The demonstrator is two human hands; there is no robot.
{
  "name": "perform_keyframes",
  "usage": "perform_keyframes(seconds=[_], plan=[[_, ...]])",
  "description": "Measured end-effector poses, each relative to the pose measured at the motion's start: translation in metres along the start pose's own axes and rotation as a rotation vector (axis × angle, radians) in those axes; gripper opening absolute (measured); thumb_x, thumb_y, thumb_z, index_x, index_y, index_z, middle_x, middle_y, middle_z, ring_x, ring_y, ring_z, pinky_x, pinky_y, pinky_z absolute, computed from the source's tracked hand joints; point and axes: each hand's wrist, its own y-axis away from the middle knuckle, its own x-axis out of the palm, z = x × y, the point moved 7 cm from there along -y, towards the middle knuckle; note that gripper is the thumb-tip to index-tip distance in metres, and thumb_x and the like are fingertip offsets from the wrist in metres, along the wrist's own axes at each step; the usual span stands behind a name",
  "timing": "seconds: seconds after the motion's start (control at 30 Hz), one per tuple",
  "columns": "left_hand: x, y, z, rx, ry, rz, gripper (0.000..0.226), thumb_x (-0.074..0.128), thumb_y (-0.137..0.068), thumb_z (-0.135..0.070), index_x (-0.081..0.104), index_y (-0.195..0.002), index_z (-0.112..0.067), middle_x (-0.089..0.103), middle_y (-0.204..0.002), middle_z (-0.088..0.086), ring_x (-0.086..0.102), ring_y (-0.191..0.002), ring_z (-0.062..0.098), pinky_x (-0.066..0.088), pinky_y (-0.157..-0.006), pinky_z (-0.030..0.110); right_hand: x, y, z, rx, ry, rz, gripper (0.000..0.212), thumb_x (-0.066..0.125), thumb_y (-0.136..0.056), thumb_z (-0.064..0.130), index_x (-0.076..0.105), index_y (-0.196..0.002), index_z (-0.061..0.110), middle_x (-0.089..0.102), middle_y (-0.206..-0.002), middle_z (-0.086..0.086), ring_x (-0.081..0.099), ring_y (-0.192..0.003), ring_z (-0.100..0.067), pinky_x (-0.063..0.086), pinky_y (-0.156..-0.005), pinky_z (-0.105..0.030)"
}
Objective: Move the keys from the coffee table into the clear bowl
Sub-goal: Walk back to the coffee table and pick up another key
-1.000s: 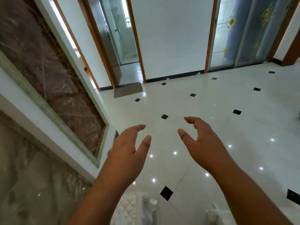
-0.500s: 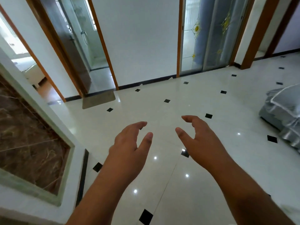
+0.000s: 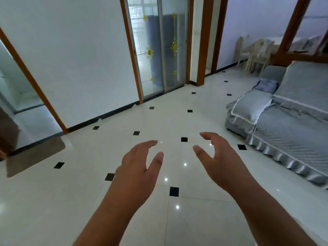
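Note:
Neither the keys, the coffee table nor the clear bowl shows in the head view. My left hand (image 3: 140,164) is held out in front of me over the white tiled floor, fingers apart and curled a little, holding nothing. My right hand (image 3: 217,158) hovers beside it at the same height, thumb and fingers spread in a loose curve, also with nothing in it.
A grey-blue covered sofa (image 3: 287,125) fills the right side. A glass sliding door (image 3: 158,52) stands in the far wall, an open doorway with a brown mat (image 3: 35,157) at left. Pale chairs (image 3: 255,52) stand at the back right. White floor with black tiles (image 3: 174,191) lies ahead.
The view has swung to the right: the marble wall panel at left has gone out of sight and the sofa has come in. Both hands keep the same open pose.

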Motion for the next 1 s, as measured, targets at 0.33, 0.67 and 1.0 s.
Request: perform_keyframes(seconds=[0.33,0.67,1.0], plan=[[0.053,-0.121,-0.037,0.203,0.107,0.212,0.043,0.035,-0.09,-0.066,0.038,-0.132,-0.056,0.033,-0.125,-0.045,0.032,-0.128,-0.008,0.033,-0.109,0.036,-0.019,-0.059,-0.039,0.19,0.106,-0.206,0.05,0.051,-0.09,0.056,0.042,-0.136,0.041,0.044,-0.14,0.021,0.041,-0.129,-0.003,0.032,-0.093,-0.023],[0.171,-0.226,-0.134,0.358,0.214,0.372,0.04,0.037,-0.091,-0.061,0.041,-0.131,-0.056,0.038,-0.124,-0.035,0.037,-0.115,-0.013,0.033,-0.096,0.029,-0.109,-0.133,-0.129,0.341,0.15,-0.456,0.051,0.05,-0.09,0.059,0.04,-0.136,0.039,0.045,-0.141,0.013,0.045,-0.116,-0.005,0.035,-0.089,-0.028],[0.302,-0.307,-0.185,0.378,0.182,0.537,0.041,0.034,-0.09,-0.064,0.038,-0.131,-0.06,0.036,-0.123,-0.038,0.036,-0.114,-0.015,0.03,-0.095,0.03,-0.162,-0.212,-0.247,0.469,0.076,-0.491,0.063,0.052,-0.087,0.065,0.038,-0.141,0.037,0.04,-0.148,0.01,0.038,-0.121,-0.002,0.028,-0.089,-0.027]])
